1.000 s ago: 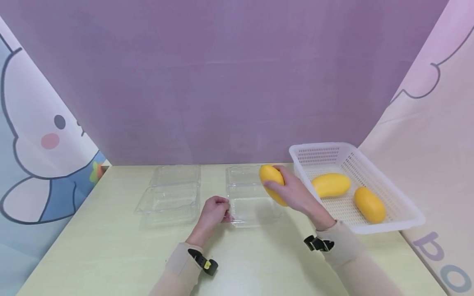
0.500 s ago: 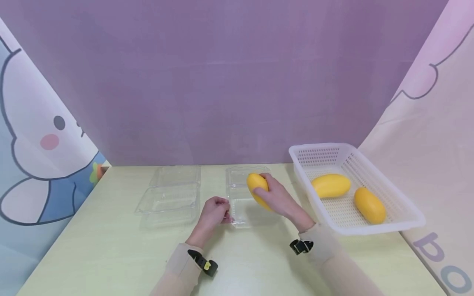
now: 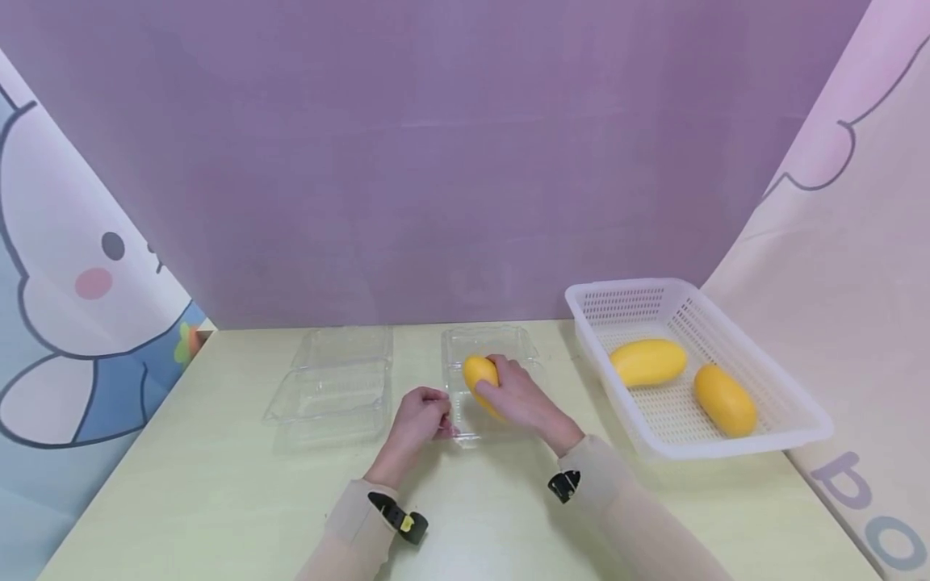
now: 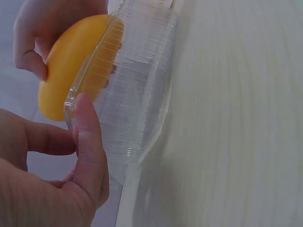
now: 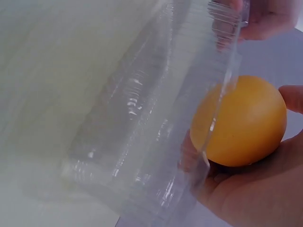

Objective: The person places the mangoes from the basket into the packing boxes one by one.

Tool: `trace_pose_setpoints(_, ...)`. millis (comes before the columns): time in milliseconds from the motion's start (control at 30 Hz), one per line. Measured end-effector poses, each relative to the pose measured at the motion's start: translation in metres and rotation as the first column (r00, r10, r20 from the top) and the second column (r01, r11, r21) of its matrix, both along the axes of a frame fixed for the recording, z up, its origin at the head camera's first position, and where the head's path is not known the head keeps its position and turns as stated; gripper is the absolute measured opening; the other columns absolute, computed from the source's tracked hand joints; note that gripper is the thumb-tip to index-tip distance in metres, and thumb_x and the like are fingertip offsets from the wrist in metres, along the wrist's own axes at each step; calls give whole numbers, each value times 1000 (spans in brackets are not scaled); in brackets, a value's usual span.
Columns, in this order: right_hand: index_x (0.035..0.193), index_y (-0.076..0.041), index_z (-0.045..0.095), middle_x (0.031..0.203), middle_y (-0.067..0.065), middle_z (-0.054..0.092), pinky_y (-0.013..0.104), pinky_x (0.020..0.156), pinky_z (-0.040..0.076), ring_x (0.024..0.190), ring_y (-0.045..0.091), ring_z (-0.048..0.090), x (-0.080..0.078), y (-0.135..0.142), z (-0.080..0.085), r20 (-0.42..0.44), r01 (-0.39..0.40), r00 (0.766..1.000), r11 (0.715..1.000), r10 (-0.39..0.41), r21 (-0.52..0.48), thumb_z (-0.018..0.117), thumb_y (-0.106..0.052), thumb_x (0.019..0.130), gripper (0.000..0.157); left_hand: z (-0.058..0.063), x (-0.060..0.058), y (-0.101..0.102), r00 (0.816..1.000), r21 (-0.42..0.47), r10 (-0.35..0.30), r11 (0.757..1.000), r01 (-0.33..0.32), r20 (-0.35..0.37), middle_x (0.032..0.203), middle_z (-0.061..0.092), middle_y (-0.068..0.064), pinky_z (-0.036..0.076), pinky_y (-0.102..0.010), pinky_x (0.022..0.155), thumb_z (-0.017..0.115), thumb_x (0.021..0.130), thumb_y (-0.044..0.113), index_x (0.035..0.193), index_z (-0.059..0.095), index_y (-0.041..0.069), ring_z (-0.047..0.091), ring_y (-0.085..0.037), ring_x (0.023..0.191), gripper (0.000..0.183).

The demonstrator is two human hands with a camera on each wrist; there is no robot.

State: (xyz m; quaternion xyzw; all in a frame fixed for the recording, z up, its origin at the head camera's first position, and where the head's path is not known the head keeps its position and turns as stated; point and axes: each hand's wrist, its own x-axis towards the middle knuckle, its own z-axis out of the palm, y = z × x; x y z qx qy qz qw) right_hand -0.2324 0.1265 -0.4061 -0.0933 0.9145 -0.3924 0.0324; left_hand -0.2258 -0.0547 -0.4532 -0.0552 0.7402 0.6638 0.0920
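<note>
My right hand [image 3: 519, 397] holds a yellow mango [image 3: 479, 378] over the right-hand clear plastic clamshell box [image 3: 490, 339], whose lid lies open behind its base. With thumb and fingers my left hand [image 3: 419, 420] pinches the left rim of that box's base. In the left wrist view the mango [image 4: 66, 71] is at the rim, partly seen through the clear wall [image 4: 137, 90]. The right wrist view has the mango [image 5: 248, 125] between thumb and fingers; some of those fingers show only through the plastic [image 5: 156, 123].
A second clear clamshell box [image 3: 337, 387] stands open to the left. At the right is a white perforated basket [image 3: 792, 440] with two more mangoes, one at its left [image 3: 649, 361] and one nearer its front [image 3: 725, 401]. A purple backdrop [image 3: 465, 161] rises behind the table.
My right hand has carried the mango left and down, from beside the basket to over the right box. The left hand keeps its pinch on the rim in the same place.
</note>
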Motion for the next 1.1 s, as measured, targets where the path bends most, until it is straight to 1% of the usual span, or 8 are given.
trace_pose_setpoints(200, 142, 1, 48, 110, 13, 55, 38, 73, 45, 93, 26, 51, 1, -6, -6, 11, 6, 1000, 999, -7, 48, 59, -34, 89, 65, 1, 1, 2, 1000, 28, -7, 1000, 7, 0, 80, 59, -12, 59, -28, 62, 53, 96, 2, 118, 56, -11, 61, -16, 62, 26)
trace_pose_setpoints(367, 144, -1, 47, 113, 12, 55, 37, 73, 45, 96, 26, 51, -1, -8, -13, 28, -3, 1000, 997, 1, 73, 61, -36, 92, 65, 1, 1, 2, 1000, 21, -3, 1000, 3, -3, 80, 59, -12, 59, -29, 62, 53, 96, 3, 118, 56, -10, 61, -16, 63, 25)
trace_pose_setpoints(600, 142, 1, 48, 117, 16, 57, 43, 81, 50, 98, 26, 53, -3, -12, -20, 43, -14, 999, 992, 9, 123, 65, -36, 90, 67, -1, 1, 1, 1000, 15, 0, 1000, 0, -9, 80, 59, -11, 59, -29, 62, 53, 95, 2, 117, 56, -9, 60, -17, 64, 24)
trace_pose_setpoints(767, 142, 1, 48, 116, 14, 57, 44, 85, 50, 96, 26, 53, -3, -15, -23, 66, -25, 998, 987, 15, 159, 67, -37, 88, 68, 0, 1, 1, 1000, 12, -3, 1000, 3, -10, 82, 60, -13, 59, -29, 63, 53, 96, 4, 117, 56, -8, 60, -18, 65, 24)
trace_pose_setpoints(967, 142, 1, 48, 115, 14, 57, 45, 85, 51, 95, 25, 53, -4, -16, -26, 87, -25, 996, 986, 11, 162, 70, -40, 88, 71, -1, -1, -1, 1000, 14, -3, 1000, 3, -1, 82, 59, -13, 58, -29, 63, 53, 97, 5, 117, 56, -7, 60, -18, 66, 24)
trace_pose_setpoints(1100, 141, 2, 48, 114, 15, 57, 46, 85, 51, 95, 27, 54, -5, -16, -27, 82, -24, 997, 987, 11, 162, 71, -42, 88, 72, -2, -1, -1, 1000, 15, -7, 1000, 7, -3, 82, 59, -13, 59, -31, 65, 53, 98, 6, 117, 56, -7, 61, -19, 67, 23)
